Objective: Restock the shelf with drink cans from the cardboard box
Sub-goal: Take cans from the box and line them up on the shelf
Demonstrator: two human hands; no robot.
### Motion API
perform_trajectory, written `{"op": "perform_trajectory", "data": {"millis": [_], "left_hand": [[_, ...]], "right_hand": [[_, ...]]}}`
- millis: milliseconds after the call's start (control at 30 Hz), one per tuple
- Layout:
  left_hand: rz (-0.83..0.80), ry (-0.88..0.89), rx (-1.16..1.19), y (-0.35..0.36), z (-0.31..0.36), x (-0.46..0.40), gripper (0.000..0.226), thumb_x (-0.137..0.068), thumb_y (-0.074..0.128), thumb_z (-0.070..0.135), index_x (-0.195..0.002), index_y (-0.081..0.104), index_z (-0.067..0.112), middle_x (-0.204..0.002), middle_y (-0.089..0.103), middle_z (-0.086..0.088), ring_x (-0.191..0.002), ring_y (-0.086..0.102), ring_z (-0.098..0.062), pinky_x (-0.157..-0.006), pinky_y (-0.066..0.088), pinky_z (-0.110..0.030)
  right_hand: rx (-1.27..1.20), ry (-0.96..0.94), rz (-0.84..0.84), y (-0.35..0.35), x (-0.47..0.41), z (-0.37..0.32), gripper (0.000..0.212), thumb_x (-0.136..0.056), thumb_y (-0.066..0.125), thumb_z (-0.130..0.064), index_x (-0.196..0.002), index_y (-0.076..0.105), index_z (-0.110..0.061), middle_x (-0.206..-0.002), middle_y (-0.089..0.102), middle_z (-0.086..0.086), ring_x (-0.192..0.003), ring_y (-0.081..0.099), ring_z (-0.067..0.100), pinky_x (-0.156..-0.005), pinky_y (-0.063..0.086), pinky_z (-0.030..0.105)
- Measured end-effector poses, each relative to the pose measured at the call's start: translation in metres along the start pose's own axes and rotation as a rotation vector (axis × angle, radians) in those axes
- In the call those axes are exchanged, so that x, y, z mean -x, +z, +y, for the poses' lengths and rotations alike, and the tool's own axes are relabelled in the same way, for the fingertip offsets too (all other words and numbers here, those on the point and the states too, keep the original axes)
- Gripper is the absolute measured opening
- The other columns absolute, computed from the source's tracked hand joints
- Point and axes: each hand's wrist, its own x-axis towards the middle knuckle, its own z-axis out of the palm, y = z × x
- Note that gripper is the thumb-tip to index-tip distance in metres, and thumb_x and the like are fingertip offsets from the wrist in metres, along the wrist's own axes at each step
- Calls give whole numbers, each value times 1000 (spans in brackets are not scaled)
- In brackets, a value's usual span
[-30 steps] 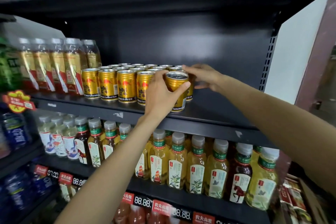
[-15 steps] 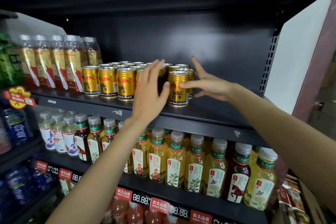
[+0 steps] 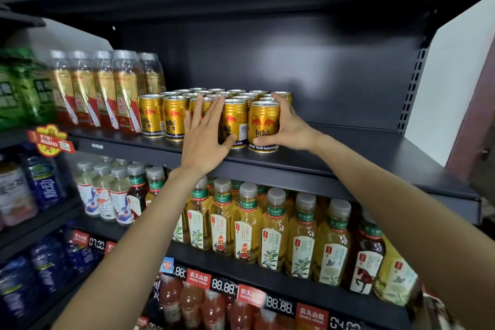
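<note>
- The right hand (image 3: 290, 126) now wraps around the end can (image 3: 263, 126), thumb low on the front and fingers curled over its far side. Half a second ago only its fingertips touched that can.
- The end can stands upright on the dark shelf (image 3: 334, 158), at the right end of the front row of gold cans (image 3: 166, 118), touching the can next to it.
- The left hand (image 3: 205, 136) lies flat with straight fingers against the cans just left of the end can. It sits lower and closer to that can than before.
- The tea bottles (image 3: 273, 236) stand on the shelf below the end can.
</note>
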Motion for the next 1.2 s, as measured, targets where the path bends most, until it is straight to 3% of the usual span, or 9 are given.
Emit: {"op": "perform_trajectory", "data": {"millis": [100,267,467,567,633,733,933,1100,1200], "left_hand": [[-8,9,7,1,-1,0,82,-90,55,39,-150,2,22,-158,6,4,-144,-14,-18,-116,-7,-44],[101,14,71,-4,7,8,74,-91,54,35,-149,13,17,-158,14,-1,-146,-1,-19,-118,3,-45],[373,11,436,-37,22,53,34,-88,51,31,-121,56,22,-116,62,9,-120,47,-14,-106,28,-32],[328,22,614,-48,15,86,21,-89,49,31,-105,60,25,-89,67,16,-97,61,-8,-101,37,-40],[257,4,740,-51,7,112,19,-88,49,28,-101,63,23,-78,67,16,-76,64,-4,-81,50,-37],[124,-21,807,-52,-11,152,18,-87,51,27,-98,64,21,-69,66,21,-61,63,-7,-58,51,-30],[-512,-191,713,-24,-72,245,14,-90,60,20,-101,65,26,-85,67,17,-83,62,1,-76,48,-13],[-714,-316,575,12,-119,337,17,-87,63,14,-104,65,18,-89,68,10,-85,64,-6,-82,53,-31],[-750,-388,500,35,-130,384,22,-86,66,15,-108,64,12,-95,63,7,-91,62,-9,-85,52,-28]], "right_hand": [[-54,13,20,3,2,0,121,-68,82,-27,-148,-9,-27,-157,4,7,-141,23,24,-113,29,38],[52,43,185,8,23,-18,123,-69,79,-41,-148,-13,-25,-158,-14,9,-145,-14,24,-118,5,46],[40,-226,734,47,101,-54,51,-89,61,-28,-135,43,-17,-140,43,1,-131,37,14,-105,28,15],[9,-297,908,87,142,-60,26,-90,57,-16,-115,58,-10,-113,59,0,-107,55,13,-93,41,19],[-22,-278,941,119,167,-56,19,-90,55,-13,-107,60,-8,-100,62,0,-92,59,14,-82,47,24],[-29,-182,868,169,203,-42,17,-91,53,-14,-103,62,-6,-94,63,0,-85,61,13,-76,50,25],[-33,129,468,260,271,-5,17,-87,58,-13,-103,60,-17,-99,58,-9,-79,58,4,-68,47,20],[-47,385,118,316,315,25,27,-82,63,-6,-107,64,-14,-100,60,-1,-88,63,19,-71,52,33],[67,552,-29,347,336,46,32,-83,63,-8,-115,61,-9,-114,61,11,-105,58,32,-76,45,33]]}}
